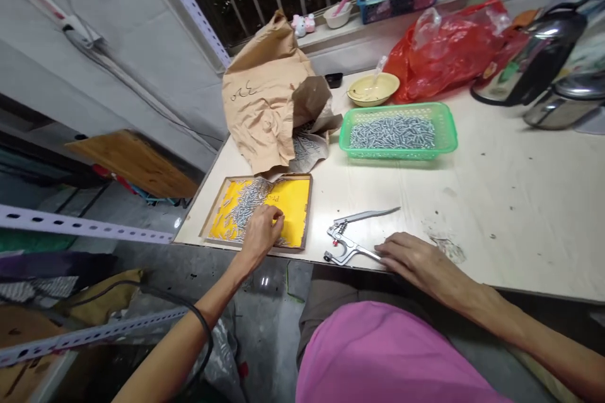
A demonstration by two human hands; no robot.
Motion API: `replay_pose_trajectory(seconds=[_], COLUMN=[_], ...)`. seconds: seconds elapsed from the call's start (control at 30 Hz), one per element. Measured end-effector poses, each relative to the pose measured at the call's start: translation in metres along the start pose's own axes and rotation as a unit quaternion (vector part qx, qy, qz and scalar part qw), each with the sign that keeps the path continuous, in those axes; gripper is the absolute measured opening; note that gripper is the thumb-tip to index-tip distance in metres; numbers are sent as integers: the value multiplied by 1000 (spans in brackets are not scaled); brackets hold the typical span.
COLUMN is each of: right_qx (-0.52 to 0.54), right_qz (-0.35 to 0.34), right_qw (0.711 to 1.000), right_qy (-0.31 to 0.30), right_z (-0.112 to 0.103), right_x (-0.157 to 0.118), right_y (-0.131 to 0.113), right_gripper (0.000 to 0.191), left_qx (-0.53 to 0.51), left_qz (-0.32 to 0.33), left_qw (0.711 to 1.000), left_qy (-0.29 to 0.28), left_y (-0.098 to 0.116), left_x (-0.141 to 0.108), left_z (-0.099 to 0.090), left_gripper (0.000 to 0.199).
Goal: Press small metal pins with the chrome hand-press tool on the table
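Pink shirt (378,352): nearest the camera in the head view, just this side of the surface (520,201) and nearer than either hand's fingers.
Left hand (262,227): fingers curled in narrow, low over the tray; whether a piece is pinched between them cannot be told.
Metal pieces (246,204): small, silvery and loose, mostly beyond and to the left of the left fingers; too small to name more closely.
Yellow-bottomed tray (293,220): under the left fingers, with bare floor showing to their right.
Right hand (418,258): fingers loosely extended, tips touching the near handle's end rather than wrapped around it.
Spring-loaded pliers (348,245): flat on the surface, left of the right fingers, handles spread wide.
Brown paper bag (259,101): straight beyond the left fingers, its lower edge by the tray's far rim, more pieces in its mouth.
Green plastic basket (399,154): well beyond the right fingers, also holding metal pieces.
Handling: the step in hand looks like picking among loose pieces; a light fingertip pinch at the heap's thin edge should separate one cleanly, while a broad sweep could spill others over the low rim.
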State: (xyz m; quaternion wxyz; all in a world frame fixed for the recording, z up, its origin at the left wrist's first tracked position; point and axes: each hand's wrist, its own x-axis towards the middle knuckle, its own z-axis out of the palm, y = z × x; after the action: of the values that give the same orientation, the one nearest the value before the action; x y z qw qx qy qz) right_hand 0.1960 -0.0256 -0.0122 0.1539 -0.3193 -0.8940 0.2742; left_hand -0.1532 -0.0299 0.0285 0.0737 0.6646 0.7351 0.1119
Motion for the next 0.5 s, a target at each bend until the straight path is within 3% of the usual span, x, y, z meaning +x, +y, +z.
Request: replay_pose_trajectory(seconds=[0.07,0.2,0.33,0.5], right_qx=[-3,-29,-33,-58], right_qz=[2,10,18,25], right_qw=[1000,999,999,997], right_qy=[-4,10,13,36], right_z=[4,9,13,14], right_x=[1,3,3,3], right_y=[-5,-7,-3,2], right_gripper=[25,22,22,25], left_qx=[-140,-336,-384,-392], left_qz=[-55,-143,-185,-231], left_qw=[988,917,885,864], left_qy=[-41,-160,-189,-214], left_y=[23,62,75,82], left_x=[-7,-24,-29,-25], left_z=[6,30,49,53], left_gripper=[15,24,23,18])
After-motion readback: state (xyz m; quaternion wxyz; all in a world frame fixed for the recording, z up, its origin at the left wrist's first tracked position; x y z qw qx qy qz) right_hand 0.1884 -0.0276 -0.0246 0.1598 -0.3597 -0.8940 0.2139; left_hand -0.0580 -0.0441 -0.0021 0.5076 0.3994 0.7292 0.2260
